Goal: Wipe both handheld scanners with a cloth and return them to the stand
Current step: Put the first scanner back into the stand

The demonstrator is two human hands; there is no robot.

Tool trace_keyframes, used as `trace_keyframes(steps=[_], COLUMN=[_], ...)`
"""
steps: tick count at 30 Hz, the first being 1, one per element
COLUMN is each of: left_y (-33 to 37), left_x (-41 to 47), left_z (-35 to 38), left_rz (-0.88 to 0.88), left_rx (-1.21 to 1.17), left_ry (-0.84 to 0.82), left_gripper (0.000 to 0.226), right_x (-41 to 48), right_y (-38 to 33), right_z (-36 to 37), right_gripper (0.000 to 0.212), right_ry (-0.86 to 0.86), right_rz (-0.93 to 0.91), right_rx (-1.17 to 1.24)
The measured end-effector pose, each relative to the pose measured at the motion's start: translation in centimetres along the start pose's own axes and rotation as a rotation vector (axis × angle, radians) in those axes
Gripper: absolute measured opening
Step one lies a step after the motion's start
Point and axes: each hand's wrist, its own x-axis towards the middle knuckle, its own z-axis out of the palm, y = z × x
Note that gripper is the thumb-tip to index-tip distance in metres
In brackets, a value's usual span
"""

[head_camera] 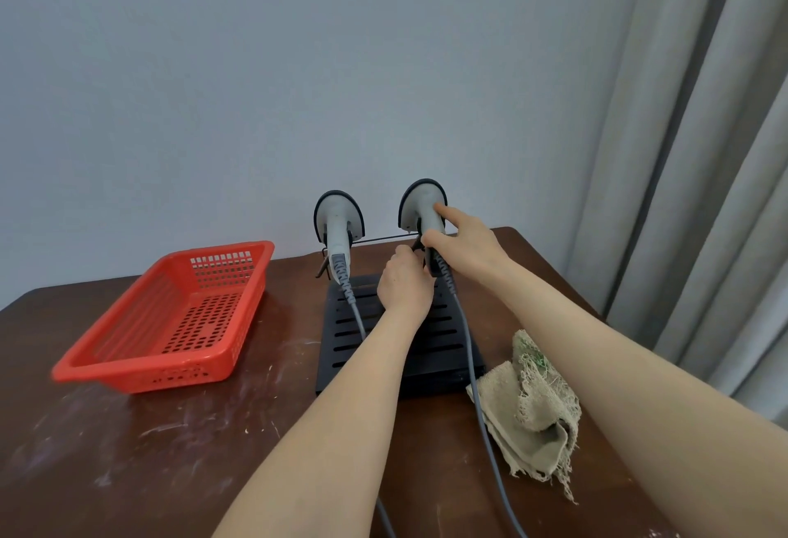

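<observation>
My right hand grips the right scanner, left hand pinching the stand at its hook. I'd go slow so the cable doesn't snag.

Scuffed brown table, red basket left, black stand centre, frayed cloth right

The fingers of the left hand are hidden behind the hand's own back, so what they touch at the stand cannot be told. The right hand grips and covers the handle of the right scanner; its window faces the wall, unseen. The left forearm hides part of the stand's base. Both cables and the table are cut by the bottom edge.
</observation>
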Motion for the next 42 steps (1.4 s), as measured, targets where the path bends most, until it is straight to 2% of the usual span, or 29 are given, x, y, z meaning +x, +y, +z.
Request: trace_keyframes(steps=[6, 10, 14, 17, 21, 24, 28, 32, 35, 42], left_y=[0.0, 0.4, 1.1, 1.7, 2.1, 1.7, 0.3, -1.4, -2.7, -5.5], left_x=[-0.2, -0.5, -1.2, -1.9, -2.5, -2.9, -3.1, -2.6, -2.1, -1.1], left_z=[-1.2, -2.7, -4.7, -6.6, -9.7, -11.8, -14.1, -15.6, -16.5, -16.2], left_rz=[0.010, 0.014, 0.026, 0.058, 0.092, 0.120, 0.139, 0.098, 0.054, -0.052], left_rx=[0.017, 0.017, 0.051, 0.097, 0.083, -0.070, -0.202, -0.240, -0.231, -0.212], left_ry=[-0.092, -0.146, -0.189, -0.188, -0.138, -0.090, 0.027, 0.130, 0.164, 0.140], left_gripper=[0.037, 0.034, 0.045, 0.038, 0.046, 0.052, 0.049, 0.043, 0.042, 0.044], right_x=[-0.3, -0.6, -1.2, -1.4, -1.7, -2.1, -2.5, -3.1, -3.4, -2.8], right_y=[-0.5, -1.0, -1.2, -1.3, -1.9, -2.2, -2.7, -4.1, -5.9, -7.7], right_z=[-0.1, -0.1, -0.4, -0.6, -0.7, -1.0, -1.0, -0.6, 0.2, 2.8], right_gripper=[0.066, 0.067, 0.072, 0.073, 0.073, 0.078, 0.078, 0.066, 0.055, 0.048], right_ry=[-0.020, -0.053, -0.048, -0.043, -0.050, -0.080, -0.080, 0.117, 0.262, 0.235], right_rz=[0.025, 0.030, 0.023, 0.015, 0.010, 0.017, 0.022, -0.013, -0.112, -0.193], right_rx=[0.006, -0.029, -0.079, -0.127, -0.193, -0.205, -0.242, -0.360, -0.339, -0.355])
